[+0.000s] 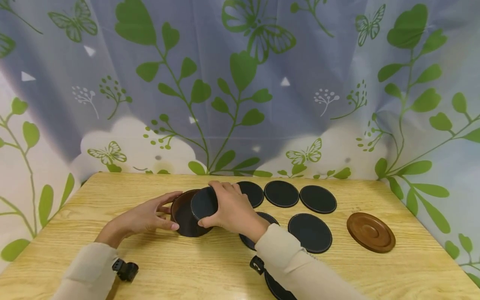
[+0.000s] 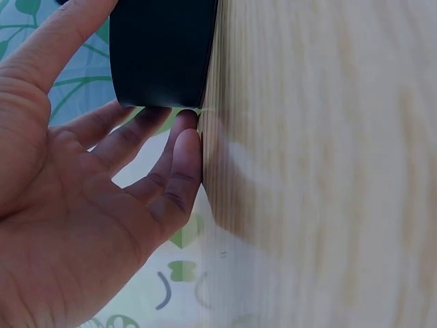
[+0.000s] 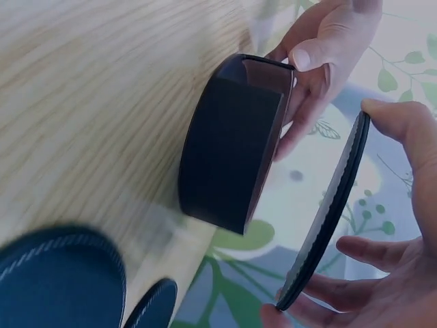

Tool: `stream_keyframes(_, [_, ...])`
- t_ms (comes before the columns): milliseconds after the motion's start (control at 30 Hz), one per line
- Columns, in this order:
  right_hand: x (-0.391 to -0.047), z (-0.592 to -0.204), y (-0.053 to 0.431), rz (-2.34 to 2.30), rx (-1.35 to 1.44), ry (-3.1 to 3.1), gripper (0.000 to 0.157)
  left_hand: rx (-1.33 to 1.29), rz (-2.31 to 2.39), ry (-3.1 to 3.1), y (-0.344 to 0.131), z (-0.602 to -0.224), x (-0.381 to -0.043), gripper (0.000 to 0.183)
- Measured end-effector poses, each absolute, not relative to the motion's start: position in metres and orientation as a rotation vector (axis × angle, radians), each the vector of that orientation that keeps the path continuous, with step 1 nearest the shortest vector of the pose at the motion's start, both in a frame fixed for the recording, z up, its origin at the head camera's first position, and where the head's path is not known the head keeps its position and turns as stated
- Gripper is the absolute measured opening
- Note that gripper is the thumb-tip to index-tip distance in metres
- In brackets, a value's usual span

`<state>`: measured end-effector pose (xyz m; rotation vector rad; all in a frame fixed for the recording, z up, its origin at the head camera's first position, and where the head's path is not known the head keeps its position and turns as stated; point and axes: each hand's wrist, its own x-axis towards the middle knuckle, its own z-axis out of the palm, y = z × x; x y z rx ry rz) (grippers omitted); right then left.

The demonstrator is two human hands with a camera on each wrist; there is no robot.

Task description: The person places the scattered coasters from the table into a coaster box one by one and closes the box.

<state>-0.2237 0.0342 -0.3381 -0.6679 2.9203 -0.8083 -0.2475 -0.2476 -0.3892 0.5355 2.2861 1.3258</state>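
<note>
Our left hand (image 1: pixel 146 216) grips the round box (image 1: pixel 189 228) near the table's (image 1: pixel 187 266) back edge | our right hand (image 1: pixel 235 208) pinches one black disc (image 1: pixel 204 204), just apart from it | we seem partway: lid (image 1: pixel 371 232) off near the right edge, six discs (image 1: pixel 309 233) lying flat, maybe left to do

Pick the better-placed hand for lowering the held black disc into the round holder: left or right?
Right, I'd say. The right hand pinches the black disc above the round holder; the left hand holds the holder's side and carries no disc.
</note>
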Motion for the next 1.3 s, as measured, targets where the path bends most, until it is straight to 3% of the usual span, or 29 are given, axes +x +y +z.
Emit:
stream_keyframes(533, [-0.243, -0.349, -0.015, -0.660, -0.568, 2.915, 0.095, 0.522, 1.323, 2.275, -0.246, -0.388, -0.248, 0.104])
stream_keyframes(1300, [-0.247, -0.361, -0.031, -0.549, -0.519, 2.927, 0.095, 0.489, 1.303, 2.267, -0.246, -0.388, -0.249, 0.105])
